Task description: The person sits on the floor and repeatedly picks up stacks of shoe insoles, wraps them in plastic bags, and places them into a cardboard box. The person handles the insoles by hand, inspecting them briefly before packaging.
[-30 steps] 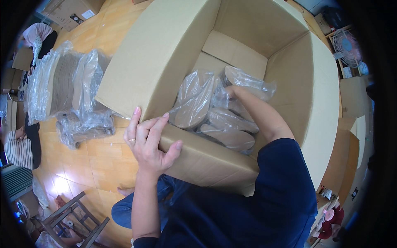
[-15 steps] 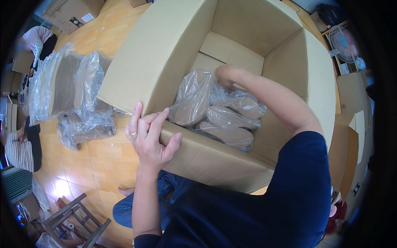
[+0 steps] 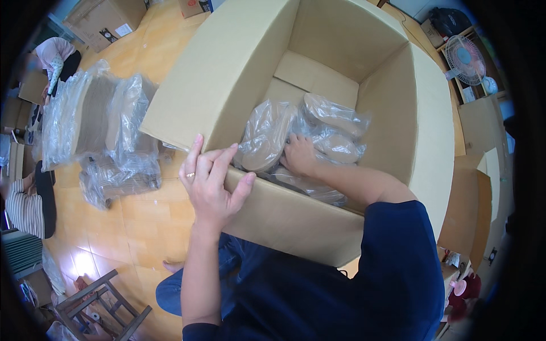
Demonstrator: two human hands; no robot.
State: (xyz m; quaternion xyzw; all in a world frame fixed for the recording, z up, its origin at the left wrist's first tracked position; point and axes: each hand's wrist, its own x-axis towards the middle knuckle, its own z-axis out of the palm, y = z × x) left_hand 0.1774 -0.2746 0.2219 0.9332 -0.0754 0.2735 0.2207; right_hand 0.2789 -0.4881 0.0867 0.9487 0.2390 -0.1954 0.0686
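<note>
An open cardboard box [image 3: 239, 74] stands in front of me, tilted in view. Inside, several clear plastic bags of brown shoe insoles lie together; one large bag [image 3: 264, 139] is at the left and another bag [image 3: 335, 113] lies toward the far wall. My right hand [image 3: 301, 156] reaches in over the near wall, fingers bent against the bags in the middle and partly hidden by the plastic. Outspread, my left hand [image 3: 213, 179] rests on the box's near left corner, its thumb by the rim and its fingers against the flap.
Stacked bags of insoles [image 3: 91, 119] sit on the wooden floor [image 3: 142, 221] at left. Two other people are at the left edge. A dark wooden stool [image 3: 102, 307] stands at lower left, a fan [image 3: 465, 59] at upper right. Another open carton [image 3: 463, 199] is at right.
My right hand has moved from the far part of the box toward its near side. The bag near the far wall now shows uncovered. My left hand stays at the corner.
</note>
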